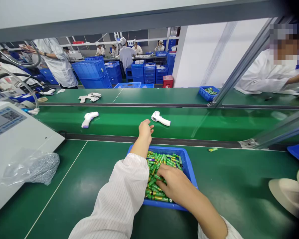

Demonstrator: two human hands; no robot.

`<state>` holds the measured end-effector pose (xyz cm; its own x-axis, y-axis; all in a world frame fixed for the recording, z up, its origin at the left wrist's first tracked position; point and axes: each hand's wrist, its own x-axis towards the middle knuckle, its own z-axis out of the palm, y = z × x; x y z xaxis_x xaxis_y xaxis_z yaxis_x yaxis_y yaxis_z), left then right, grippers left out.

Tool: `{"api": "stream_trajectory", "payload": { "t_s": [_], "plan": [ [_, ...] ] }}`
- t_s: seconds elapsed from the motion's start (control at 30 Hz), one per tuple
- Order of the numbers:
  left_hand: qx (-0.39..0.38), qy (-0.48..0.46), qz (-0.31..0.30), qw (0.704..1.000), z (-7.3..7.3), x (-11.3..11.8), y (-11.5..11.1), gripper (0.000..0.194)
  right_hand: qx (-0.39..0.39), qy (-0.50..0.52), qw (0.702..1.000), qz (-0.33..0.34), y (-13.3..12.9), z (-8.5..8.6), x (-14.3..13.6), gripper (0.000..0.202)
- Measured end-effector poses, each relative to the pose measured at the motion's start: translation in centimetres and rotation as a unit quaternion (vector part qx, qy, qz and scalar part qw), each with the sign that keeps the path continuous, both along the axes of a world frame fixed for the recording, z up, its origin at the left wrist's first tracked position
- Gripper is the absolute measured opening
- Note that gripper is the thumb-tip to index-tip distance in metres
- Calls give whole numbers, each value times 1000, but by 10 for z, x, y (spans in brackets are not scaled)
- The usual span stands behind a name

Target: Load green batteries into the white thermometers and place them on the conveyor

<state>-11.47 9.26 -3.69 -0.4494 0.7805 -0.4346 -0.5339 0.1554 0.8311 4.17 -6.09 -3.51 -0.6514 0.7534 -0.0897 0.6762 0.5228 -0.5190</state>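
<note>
My left hand [146, 129] reaches out over the green conveyor belt, its fingers apart and holding nothing. Just beyond its fingertips lies a white infrared thermometer [161, 119] with a pistol-like handle. In front of me a blue bin [189, 166] holds a heap of green and gold batteries [155, 192]. My right hand [173, 182] is down in this heap with thumb and fingers curled round batteries; the fingertips are partly hidden. Another white thermometer [89, 119] rests on the belt further left, apart from both hands.
A single battery [212, 149] lies on the green table to the right. Left stands a white machine [12, 142] with a clear plastic bag [40, 167]. Past the belt are more thermometer parts [90, 97], a small blue bin [208, 93] of batteries and co-workers. A metal post [241, 63] slants up on the right.
</note>
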Motion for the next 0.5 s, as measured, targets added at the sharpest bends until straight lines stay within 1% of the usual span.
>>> {"api": "stream_trajectory", "payload": {
  "t_s": [0.17,0.5],
  "plan": [
    [2,-2,0,1000,3,1,-2,20,-17,24,999,-19,1,-3,-2,8],
    [8,4,-2,1000,3,1,-2,19,12,65,997,33,2,-2,-2,12]
  ]
}}
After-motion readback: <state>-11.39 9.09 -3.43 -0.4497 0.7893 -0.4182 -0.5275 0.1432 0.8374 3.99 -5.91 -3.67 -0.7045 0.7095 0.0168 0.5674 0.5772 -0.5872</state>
